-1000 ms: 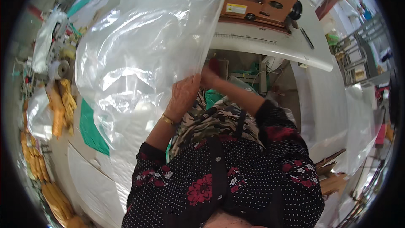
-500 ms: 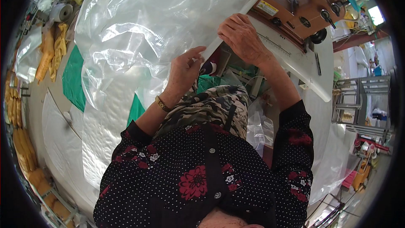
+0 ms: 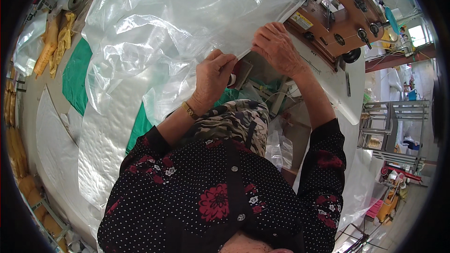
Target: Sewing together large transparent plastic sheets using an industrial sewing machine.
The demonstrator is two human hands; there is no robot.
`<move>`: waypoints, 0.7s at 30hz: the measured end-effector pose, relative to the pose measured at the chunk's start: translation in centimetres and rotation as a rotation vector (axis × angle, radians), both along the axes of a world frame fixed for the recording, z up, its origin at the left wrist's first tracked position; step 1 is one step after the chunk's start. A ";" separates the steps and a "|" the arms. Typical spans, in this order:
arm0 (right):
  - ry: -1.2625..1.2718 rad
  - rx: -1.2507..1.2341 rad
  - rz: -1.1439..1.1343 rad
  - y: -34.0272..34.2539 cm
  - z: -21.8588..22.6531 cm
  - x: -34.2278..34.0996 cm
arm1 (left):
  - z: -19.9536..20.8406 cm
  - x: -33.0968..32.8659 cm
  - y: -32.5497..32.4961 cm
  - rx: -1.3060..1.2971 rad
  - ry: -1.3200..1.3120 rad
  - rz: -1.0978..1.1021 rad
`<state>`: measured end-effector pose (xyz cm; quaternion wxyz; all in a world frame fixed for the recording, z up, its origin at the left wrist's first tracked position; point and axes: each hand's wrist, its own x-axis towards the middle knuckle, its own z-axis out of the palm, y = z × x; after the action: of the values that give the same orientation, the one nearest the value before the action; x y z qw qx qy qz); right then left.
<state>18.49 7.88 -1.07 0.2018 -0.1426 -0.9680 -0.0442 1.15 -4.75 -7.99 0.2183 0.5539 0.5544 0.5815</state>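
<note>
Knuckles up, the left hand and, nearer the brown, boxy sewing machine, the right hand pinch a wide, clear plastic sheet spread left of the machine, its long held edge slanting toward it.

Place: a sewing workshop. Evidence: one brown sewing machine, with dark knobs and a yellow warning label, upper right of the frame; one white worktable beneath it, ruler scale along the top; one large expanse of clear plastic sheeting, upper centre, an edge running to the machine. Stock: one whitish roll, upper left; orange-yellow bundles, left edge. Fittings: one grey metal rack, right side.
</note>
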 end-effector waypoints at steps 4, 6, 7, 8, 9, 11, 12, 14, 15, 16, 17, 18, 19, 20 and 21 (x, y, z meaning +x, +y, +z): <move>0.014 0.021 -0.040 1.9 0.4 0.6 | 0.4 -0.8 0.1 0.053 0.138 -0.001; 0.010 0.062 -0.033 2.9 0.7 1.2 | 0.4 -1.2 0.1 0.063 0.179 -0.012; 0.011 0.093 -0.045 3.5 0.9 1.5 | 0.3 -1.3 0.1 0.055 0.216 -0.017; 0.006 0.098 -0.037 4.0 1.0 1.8 | 0.3 -1.4 0.1 0.038 0.254 -0.020; -0.022 0.162 -0.048 4.4 1.2 2.1 | 0.2 -1.5 0.0 0.047 0.251 -0.022; -0.054 0.223 -0.056 5.3 1.4 2.5 | 0.0 -1.5 -0.2 0.043 0.220 -0.042; -0.054 0.224 -0.069 5.7 1.5 2.7 | 0.0 -1.6 -0.2 0.041 0.219 -0.034; -0.050 0.220 -0.088 6.5 1.9 2.8 | 0.2 -1.8 -0.3 0.086 0.329 -0.052; -0.051 0.194 -0.109 6.9 2.2 2.9 | 0.5 -1.8 -0.2 0.089 0.337 -0.061; -0.045 0.163 -0.141 7.2 2.5 3.0 | 0.7 -1.9 -0.1 0.073 0.382 -0.077; -0.051 0.165 -0.145 7.6 2.7 3.0 | 1.0 -1.9 0.0 0.059 0.427 -0.098; -0.055 0.181 -0.147 8.0 3.0 3.1 | 1.3 -1.8 0.0 0.061 0.427 -0.111; -0.054 0.196 -0.158 8.4 3.1 3.2 | 1.6 -1.8 0.1 0.034 0.377 -0.180; -0.054 0.200 -0.163 8.8 3.2 3.2 | 1.8 -1.7 0.1 0.008 0.331 -0.251; -0.055 0.203 -0.191 9.0 3.2 3.4 | 2.0 -1.4 0.3 0.012 0.339 -0.268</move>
<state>21.85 16.92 2.11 0.1833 -0.2117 -0.9458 -0.1647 -0.25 -4.50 -5.98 0.1940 0.7139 0.5012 0.4489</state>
